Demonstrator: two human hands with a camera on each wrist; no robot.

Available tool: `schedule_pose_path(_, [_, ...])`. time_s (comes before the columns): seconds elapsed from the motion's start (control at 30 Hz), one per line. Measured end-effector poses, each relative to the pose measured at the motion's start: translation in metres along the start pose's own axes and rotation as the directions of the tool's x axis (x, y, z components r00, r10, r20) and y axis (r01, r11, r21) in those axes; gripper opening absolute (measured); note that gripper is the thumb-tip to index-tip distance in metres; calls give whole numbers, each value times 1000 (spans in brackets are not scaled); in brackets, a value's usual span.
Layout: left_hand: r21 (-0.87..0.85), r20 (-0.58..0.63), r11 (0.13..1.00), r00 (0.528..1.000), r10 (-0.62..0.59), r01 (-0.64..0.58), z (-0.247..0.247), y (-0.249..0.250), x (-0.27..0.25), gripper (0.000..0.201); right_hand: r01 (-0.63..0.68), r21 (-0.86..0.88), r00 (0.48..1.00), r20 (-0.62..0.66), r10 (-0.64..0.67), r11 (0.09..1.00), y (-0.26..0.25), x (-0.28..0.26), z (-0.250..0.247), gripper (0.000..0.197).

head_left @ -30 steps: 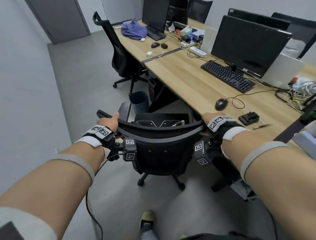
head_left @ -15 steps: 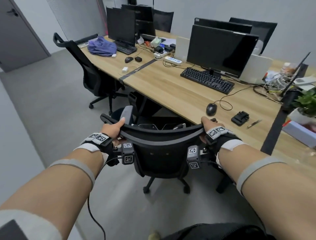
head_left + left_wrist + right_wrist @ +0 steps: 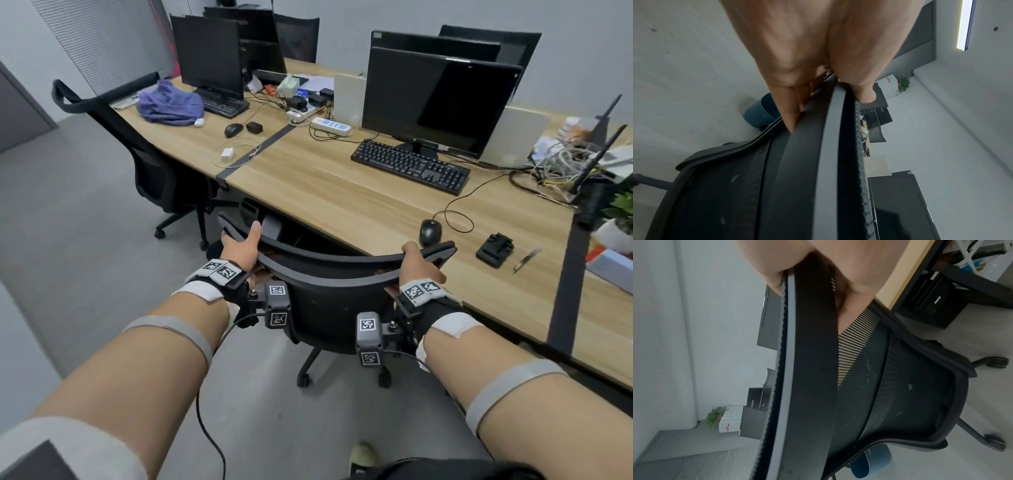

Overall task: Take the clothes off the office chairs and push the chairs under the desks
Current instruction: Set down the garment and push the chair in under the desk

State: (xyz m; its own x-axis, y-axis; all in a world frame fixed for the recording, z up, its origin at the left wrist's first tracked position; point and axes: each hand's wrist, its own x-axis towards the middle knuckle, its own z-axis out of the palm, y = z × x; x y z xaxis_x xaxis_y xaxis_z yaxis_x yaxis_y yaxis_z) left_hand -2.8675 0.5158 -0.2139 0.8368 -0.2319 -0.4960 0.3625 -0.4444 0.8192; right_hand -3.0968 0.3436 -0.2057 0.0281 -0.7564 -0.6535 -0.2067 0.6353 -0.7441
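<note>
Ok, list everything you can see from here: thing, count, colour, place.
near chair: 1, black mesh, at desk edge, gripped by its top rail
far chair: 1, black, left, at the next desk
clothes: 1 heap, purple, far desk corner
desk: long, wood
monitors: several, black, on desk
keyboard: 1 near, black, under near monitor
mouse: 1 near, black, by right hand
power strip: 1, white, mid-desk
bin: 1, blue, on floor
hands: left hand and right hand, both gripping the rail

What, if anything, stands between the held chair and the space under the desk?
Nothing visible blocks it. The left hand and right hand grip the chair, already at the desk edge; the space underneath is mostly hidden.
</note>
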Motion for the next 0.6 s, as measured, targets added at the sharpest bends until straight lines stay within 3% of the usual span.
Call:
schedule_pose_path(0.03, [97,-1,995,1000,13,-12,1,10,2,120,-8,18,1000,-12,8,1000,-4,-5,4,84])
schedule_pose_path(0.1, [211,-35,977,998,43,-35,5,28,4,105,-30,50,999,-42,32,998,-9,-8,11,75])
schedule_pose_path(0.27, [231,-42,971,997,69,-58,15,60,31,89,-67,128,993,-85,78,990,-14,-4,32,61])
schedule_pose_path(0.5, [184,193,976,978,85,-121,20,87,98,115,-55,143,978,-191,83,988,-18,0,70,69])
schedule_pose_path(0.6, [216,266,968,961,71,-131,21,87,149,128,-64,181,958,-264,111,981,-19,-1,87,76])
